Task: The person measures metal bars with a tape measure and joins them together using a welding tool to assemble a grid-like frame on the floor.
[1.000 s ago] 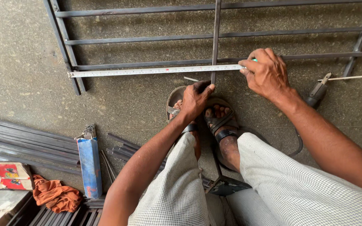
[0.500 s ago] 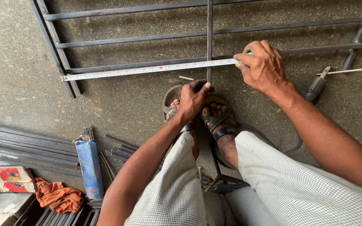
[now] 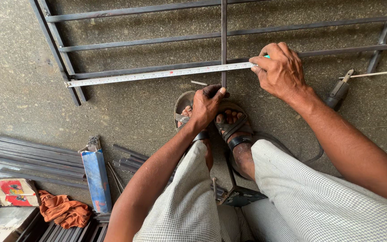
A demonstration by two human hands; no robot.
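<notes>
On rough grey concrete floor (image 3: 19,71), right hand (image 3: 279,71) pinches a tape measure (image 3: 157,74) across a metal grille (image 3: 135,42); left hand (image 3: 207,105) grips its upright bar (image 3: 224,40).

tall blue box (image 3: 96,179) lower left, red-yellow packet (image 3: 10,192), perhaps cardboard

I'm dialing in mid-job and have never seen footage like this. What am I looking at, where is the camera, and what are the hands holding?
There is no machine: a person crouches on a concrete floor, filmed from a camera on their own head looking down. In front lies a metal bar frame. The right hand pins a tape measure stretched along one horizontal bar. The left hand grips the lower end of the upright bar crossing the frame. The feet wear sandals. At left lie loose steel bars, a blue box of rods and an orange cloth. A welding holder lies at right.
</notes>
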